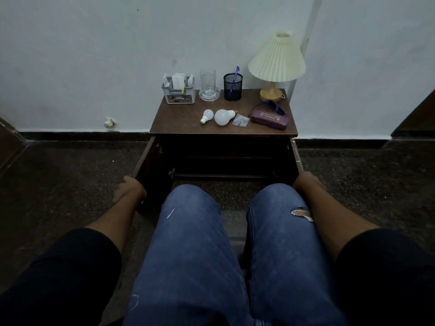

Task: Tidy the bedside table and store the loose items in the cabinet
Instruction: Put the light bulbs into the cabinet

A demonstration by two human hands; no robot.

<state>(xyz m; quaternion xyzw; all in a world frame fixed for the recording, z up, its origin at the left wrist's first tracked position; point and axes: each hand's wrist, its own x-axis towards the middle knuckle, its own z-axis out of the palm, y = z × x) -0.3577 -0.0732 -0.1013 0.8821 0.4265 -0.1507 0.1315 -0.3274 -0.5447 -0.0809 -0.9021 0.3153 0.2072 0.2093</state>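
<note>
Two doors of the bedside table [186, 118] stood open; my left hand [128, 188] and right hand [306, 180] gripped their edges. Both bulbs [222, 116] and the glasses case [269, 120] lay on top.

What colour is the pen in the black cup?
The pen is blue, standing in the black mesh cup; the head view shows it clearly.
</note>
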